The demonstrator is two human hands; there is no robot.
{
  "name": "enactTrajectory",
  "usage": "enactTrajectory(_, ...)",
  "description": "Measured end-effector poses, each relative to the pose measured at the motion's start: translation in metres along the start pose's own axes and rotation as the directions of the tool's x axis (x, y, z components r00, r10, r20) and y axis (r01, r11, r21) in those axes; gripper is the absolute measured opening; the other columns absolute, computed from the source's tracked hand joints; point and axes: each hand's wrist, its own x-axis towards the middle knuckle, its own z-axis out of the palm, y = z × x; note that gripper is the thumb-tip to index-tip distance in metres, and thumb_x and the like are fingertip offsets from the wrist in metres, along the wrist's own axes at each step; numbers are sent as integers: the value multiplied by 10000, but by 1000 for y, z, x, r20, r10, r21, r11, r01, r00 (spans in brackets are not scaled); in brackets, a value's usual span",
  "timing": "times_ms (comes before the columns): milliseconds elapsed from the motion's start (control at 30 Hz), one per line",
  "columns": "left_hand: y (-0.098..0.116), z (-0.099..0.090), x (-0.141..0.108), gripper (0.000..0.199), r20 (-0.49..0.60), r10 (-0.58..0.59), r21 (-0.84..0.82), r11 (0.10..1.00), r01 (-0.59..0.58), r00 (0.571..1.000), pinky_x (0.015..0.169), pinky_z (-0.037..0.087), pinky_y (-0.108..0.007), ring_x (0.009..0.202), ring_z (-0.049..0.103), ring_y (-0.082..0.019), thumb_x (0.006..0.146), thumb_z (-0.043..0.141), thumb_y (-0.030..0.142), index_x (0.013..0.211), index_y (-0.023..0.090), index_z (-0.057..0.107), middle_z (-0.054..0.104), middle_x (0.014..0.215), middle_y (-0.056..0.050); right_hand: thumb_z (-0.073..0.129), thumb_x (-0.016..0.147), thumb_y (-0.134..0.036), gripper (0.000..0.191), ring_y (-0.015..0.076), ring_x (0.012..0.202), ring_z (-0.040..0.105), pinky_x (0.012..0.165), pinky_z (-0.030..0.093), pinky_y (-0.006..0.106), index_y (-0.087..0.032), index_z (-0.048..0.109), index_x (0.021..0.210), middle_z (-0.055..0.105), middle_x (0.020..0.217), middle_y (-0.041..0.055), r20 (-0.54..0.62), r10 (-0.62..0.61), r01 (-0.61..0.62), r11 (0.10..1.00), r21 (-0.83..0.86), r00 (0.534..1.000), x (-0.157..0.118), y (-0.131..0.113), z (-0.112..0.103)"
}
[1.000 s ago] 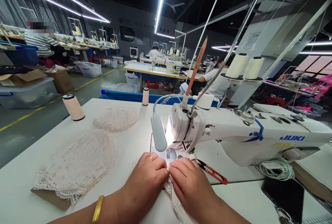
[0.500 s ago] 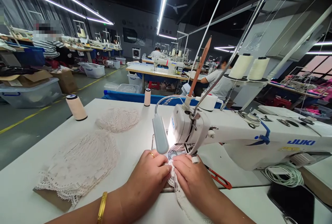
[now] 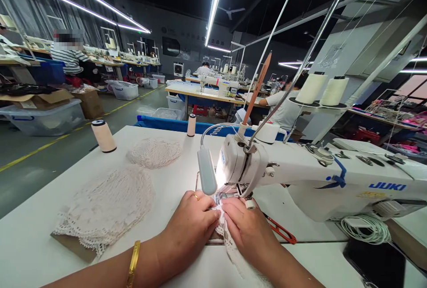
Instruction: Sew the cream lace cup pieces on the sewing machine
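Note:
My left hand and my right hand are side by side at the needle area of a white sewing machine. Between them runs a strip of white lace fabric, pinched under the closed fingers of both. Its upper end goes in beneath the presser foot, which my fingertips and the machine head partly hide. From my right hand the lace trails down toward the front edge. A grey lamp shines on the stitching spot, just above my left fingers.
Two stacks of lace pieces lie on the left of the white table, with pinkish thread cones behind. Red-handled thread snips, coiled white cable and a black flat object are at right. Other people sit at machines farther back.
The whole view has shifted slightly, so the table and stacks appear a little farther right. Both hands stay at the needle area with the lace in nearly the same place.

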Motion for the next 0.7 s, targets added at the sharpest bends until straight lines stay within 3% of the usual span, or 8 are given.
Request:
enactTrajectory(167,-2,-4,3,252,34,-7,-50,999,8,999,766,397,-386,872,635,-236,1060,535,142,900,208,717,732,979,-44,442,1084,-113,249,248,915,665,794,486,390,-248,650,1072,762,1158,61,3,1,-2,999,39,1000,-1,-1,-6)
enactTrajectory(267,-5,-6,3,251,72,-30,-111,993,38,997,766,407,-385,869,618,-233,1056,526,147,937,216,736,719,980,-45,624,1080,-275,126,280,1021,671,864,516,419,-263,657,1201,756,1260,67,15,-45,43,994,101,999,-5,-6,-14)
enactTrajectory(333,-5,-9,4,239,106,-38,-148,987,54,994,760,416,-381,869,612,-234,1027,537,134,986,228,752,714,1001,-45,735,1033,-376,191,303,1079,665,884,523,429,-266,660,1170,745,1293,66,23,-80,76,988,135,996,-8,-9,-17)
enactTrajectory(400,-6,-13,5,236,141,-49,-175,982,74,989,769,433,-380,894,619,-241,975,557,112,1009,233,756,710,1028,-48,651,1075,-314,57,297,1070,673,858,519,415,-257,648,1067,753,1239,67,-16,-110,112,984,139,994,-9,-10,-16)
enactTrajectory(500,-7,-15,9,170,184,-88,-189,974,123,979,774,453,-380,909,627,-250,901,593,113,948,212,723,699,1030,-56,431,1120,-159,231,256,949,700,802,512,382,-256,621,1034,767,1035,48,-82,-70,82,983,162,994,-6,-7,-11)
enactTrajectory(700,-10,-12,18,79,248,-176,-252,938,239,952,793,485,-369,921,627,-250,887,637,161,920,202,696,703,1022,-56,442,1152,-277,220,224,817,701,726,506,330,-273,603,1002,759,891,-10,-117,136,-97,951,292,984,2,-5,-6)
